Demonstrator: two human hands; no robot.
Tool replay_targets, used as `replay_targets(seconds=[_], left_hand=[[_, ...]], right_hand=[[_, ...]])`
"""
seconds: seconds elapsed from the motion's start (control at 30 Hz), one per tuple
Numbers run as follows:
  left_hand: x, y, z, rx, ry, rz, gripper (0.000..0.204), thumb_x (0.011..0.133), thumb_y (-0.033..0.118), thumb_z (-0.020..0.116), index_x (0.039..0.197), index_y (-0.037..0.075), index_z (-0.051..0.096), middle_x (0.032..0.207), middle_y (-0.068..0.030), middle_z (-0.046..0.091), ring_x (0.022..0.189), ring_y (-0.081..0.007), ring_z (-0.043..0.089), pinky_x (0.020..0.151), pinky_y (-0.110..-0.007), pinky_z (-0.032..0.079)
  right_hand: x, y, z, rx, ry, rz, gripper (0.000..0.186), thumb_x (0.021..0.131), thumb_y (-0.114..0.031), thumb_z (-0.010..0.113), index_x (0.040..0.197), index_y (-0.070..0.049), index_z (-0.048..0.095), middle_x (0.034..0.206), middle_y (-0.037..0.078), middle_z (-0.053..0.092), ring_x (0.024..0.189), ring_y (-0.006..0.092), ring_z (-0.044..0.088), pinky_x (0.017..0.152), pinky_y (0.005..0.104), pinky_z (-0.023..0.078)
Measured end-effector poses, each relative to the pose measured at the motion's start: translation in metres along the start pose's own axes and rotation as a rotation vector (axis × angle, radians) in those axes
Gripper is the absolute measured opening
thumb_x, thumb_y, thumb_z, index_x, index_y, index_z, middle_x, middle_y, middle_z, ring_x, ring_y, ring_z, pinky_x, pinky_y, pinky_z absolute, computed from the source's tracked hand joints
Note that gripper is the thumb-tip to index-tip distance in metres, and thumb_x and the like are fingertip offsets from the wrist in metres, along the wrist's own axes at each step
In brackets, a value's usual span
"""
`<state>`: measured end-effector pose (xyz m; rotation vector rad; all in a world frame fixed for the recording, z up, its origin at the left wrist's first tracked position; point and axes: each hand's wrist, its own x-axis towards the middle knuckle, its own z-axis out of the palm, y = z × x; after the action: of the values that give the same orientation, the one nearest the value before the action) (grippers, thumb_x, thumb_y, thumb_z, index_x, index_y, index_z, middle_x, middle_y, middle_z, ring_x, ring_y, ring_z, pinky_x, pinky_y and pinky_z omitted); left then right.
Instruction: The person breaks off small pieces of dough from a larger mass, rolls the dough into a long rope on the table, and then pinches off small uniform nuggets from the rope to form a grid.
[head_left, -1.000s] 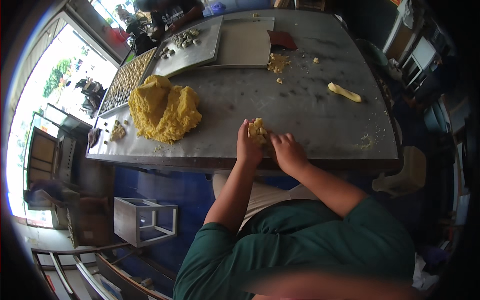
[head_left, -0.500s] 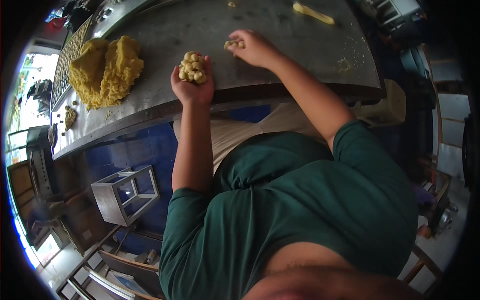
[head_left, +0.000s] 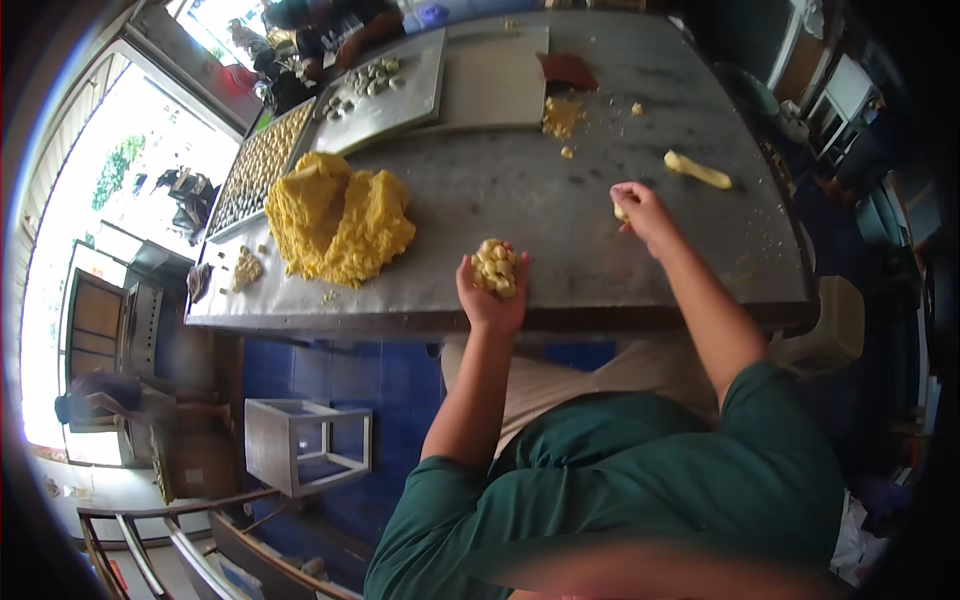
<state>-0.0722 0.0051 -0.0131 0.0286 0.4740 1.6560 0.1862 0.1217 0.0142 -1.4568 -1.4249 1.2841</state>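
My left hand (head_left: 492, 308), cupped palm up just over the table's near edge, holds a heap of small pale-yellow dough balls (head_left: 494, 266). Out to the right above the tabletop, my right hand (head_left: 646, 214) has its fingers closed on a small pale dough piece (head_left: 620, 211), partly hidden by them. A pale dough strip (head_left: 698, 170) lies on the metal just beyond that hand. Left of my left hand sits a big crumbly mound of yellow dough (head_left: 335, 222).
Small formed pieces fill a tray (head_left: 222, 228) at the far left. Behind the mound is a metal sheet (head_left: 412, 92) with dark pieces. A reddish-brown flat thing (head_left: 568, 70) lies near yellow crumbs (head_left: 563, 117). A person (head_left: 350, 45) is at the far side. A white stool frame (head_left: 275, 445) stands below left.
The view has tilted up and shows more of the table. My right hand has moved right, closer to the dough strip, and fewer dough pieces show in it. My left hand still cups its heap.
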Motion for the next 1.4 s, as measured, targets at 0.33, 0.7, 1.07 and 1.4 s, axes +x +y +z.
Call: replay_targets(seconds=[0.33, 0.7, 1.07, 1.4], left_hand=[[0.011, -0.029, 0.006, -0.16, -0.402, -0.156, 0.053, 0.102, 0.057, 0.044, 0.121, 0.011, 0.062, 0.119, -0.0093, 0.067, 0.115, -0.0267, 0.065, 0.099, -0.043, 0.052], [-0.006, 0.042, 0.052, -0.158, 0.001, 0.092, 0.049, 0.102, 0.049, 0.05, 0.117, 0.003, 0.059, 0.114, -0.0164, 0.064, 0.111, -0.0301, 0.063, 0.1, -0.046, 0.055], [0.111, 0.417, 0.048, 0.169, -0.102, 1.088, 0.056, 0.105, 0.05, 0.026, 0.101, 0.009, 0.063, 0.109, -0.0104, 0.065, 0.099, -0.0227, 0.06, 0.109, -0.046, 0.041], [-0.012, 0.102, -0.053, 1.628, 0.19, 1.004, 0.03, 0.1, 0.022, 0.057, 0.116, -0.002, 0.065, 0.115, -0.0141, 0.065, 0.099, -0.0258, 0.064, 0.088, -0.039, 0.052]], right_hand=[[-0.085, -0.053, 0.1, -0.275, -0.235, -0.822, 0.046, 0.097, -0.021, 0.07, 0.14, -0.008, 0.06, 0.138, 0.017, 0.059, 0.13, 0.0322, 0.057, 0.11, 0.0401, 0.045], [-0.064, -0.007, 0.058, -0.523, -0.024, -0.907, 0.052, 0.096, -0.03, 0.07, 0.144, -0.013, 0.056, 0.152, 0.015, 0.046, 0.138, 0.0377, 0.045, 0.117, 0.0499, 0.035], [-0.038, 0.029, 0.055, -0.699, 0.023, -0.716, 0.051, 0.096, -0.031, 0.069, 0.138, -0.006, 0.058, 0.141, 0.016, 0.056, 0.132, 0.0365, 0.051, 0.111, 0.0459, 0.041], [-0.031, 0.036, 0.051, -0.573, 0.161, -0.71, 0.04, 0.091, -0.026, 0.074, 0.126, -0.009, 0.065, 0.127, 0.011, 0.064, 0.121, 0.0322, 0.058, 0.105, 0.0454, 0.045]])
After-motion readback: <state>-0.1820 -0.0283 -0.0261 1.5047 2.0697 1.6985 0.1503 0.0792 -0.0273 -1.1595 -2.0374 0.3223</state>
